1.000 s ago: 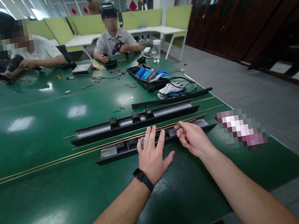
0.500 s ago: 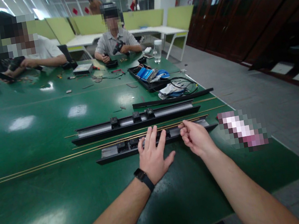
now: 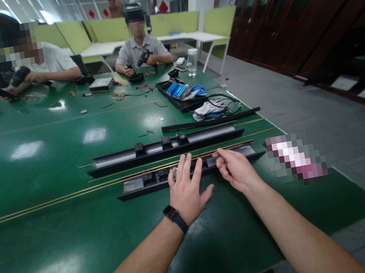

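Observation:
My left hand, with a black watch on its wrist, lies spread over the nearer black rail. Its fingertips reach the thin brass-coloured rods that run along the rail and far out to the left. To its right, my right hand is closed in a pinch on one of these rods, near the rail's right half. Dark blocks sit in the channel of this rail, some hidden by my fingers. Behind it lies a second black rail with several similar blocks in its channel.
A black strip lies beyond the rails. Behind it are gloves, a cable, and a black tray. A blurred pinkish item rests at the right edge. Two people work with drills across the green table.
My right hand has slid slightly left along the rods, still pinching. My left hand stays in place. In the far background a person has shifted.

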### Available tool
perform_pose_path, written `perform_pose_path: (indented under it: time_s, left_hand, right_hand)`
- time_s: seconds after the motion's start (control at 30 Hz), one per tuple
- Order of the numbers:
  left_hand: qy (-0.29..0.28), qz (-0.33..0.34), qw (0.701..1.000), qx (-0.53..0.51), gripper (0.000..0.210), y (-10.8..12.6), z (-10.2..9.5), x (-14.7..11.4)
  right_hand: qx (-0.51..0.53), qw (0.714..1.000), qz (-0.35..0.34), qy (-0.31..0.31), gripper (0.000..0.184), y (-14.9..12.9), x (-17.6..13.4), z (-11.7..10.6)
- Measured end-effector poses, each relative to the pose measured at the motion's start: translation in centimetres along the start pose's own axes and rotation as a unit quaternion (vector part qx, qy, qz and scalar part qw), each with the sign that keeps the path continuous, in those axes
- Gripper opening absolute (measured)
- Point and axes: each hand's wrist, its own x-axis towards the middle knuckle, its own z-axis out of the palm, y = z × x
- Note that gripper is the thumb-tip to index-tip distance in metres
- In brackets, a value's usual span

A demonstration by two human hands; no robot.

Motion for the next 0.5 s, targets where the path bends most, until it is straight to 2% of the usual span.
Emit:
perform_pose_path:
  time_s: [0.5]
  left_hand:
    - [-0.006,-0.004,1.0,-0.002,0.072,0.02,-0.02,-0.04]
  right_hand:
    - [-0.008,1.0,-0.003,-0.014,0.022,-0.05,-0.02,-0.07]
